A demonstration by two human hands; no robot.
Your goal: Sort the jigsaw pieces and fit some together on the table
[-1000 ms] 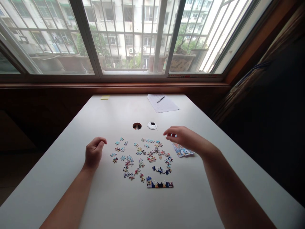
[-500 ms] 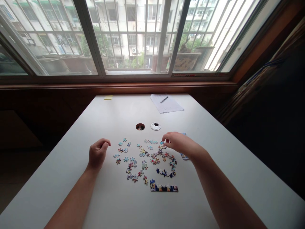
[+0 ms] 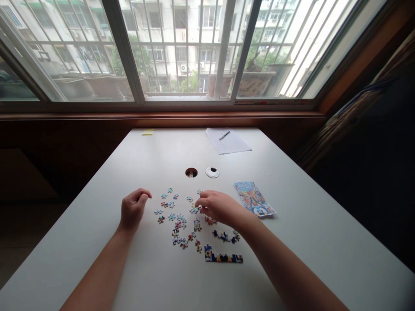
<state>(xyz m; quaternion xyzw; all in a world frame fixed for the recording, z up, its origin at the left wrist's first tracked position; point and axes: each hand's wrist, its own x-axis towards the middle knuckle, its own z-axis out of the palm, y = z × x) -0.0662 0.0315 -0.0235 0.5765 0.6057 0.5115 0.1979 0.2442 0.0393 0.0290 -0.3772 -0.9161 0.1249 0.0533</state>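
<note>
- Nearest the person, a joined puzzle strip (image 3: 223,258) lies flat, with a tall piece at its left end. A wide white stretch of the surface (image 3: 162,280) lies between it and the person.
- Just past the strip, a bent row of dark blue puzzle pieces (image 3: 223,236) sits beside the right forearm.
- More loose puzzle pieces (image 3: 197,225) lie spread out between the two hands, well inside the side edges.
- The left hand (image 3: 133,210) is a fist beside the pieces, apart from them, its fingers curled together. It looks the same as a second ago. There is white room between it and the left edge.
- The right hand (image 3: 220,208) has moved left and is now over the middle pieces. Its fingers bend down at them; I cannot tell if they pinch one.
- The cartoon picture sheet (image 3: 254,198), partly covered by that hand before, now shows almost whole, right of the pieces.
- Farther off are a round hole (image 3: 191,173) and, just beside it, a white ring cap (image 3: 212,172).
- Near the far edge are yellow sticky notes (image 3: 148,132) and paper (image 3: 231,144) with a pen (image 3: 224,135) on top.
- Behind is a window (image 3: 138,93) with bars outside; a curtain (image 3: 359,97) hangs on the right.
</note>
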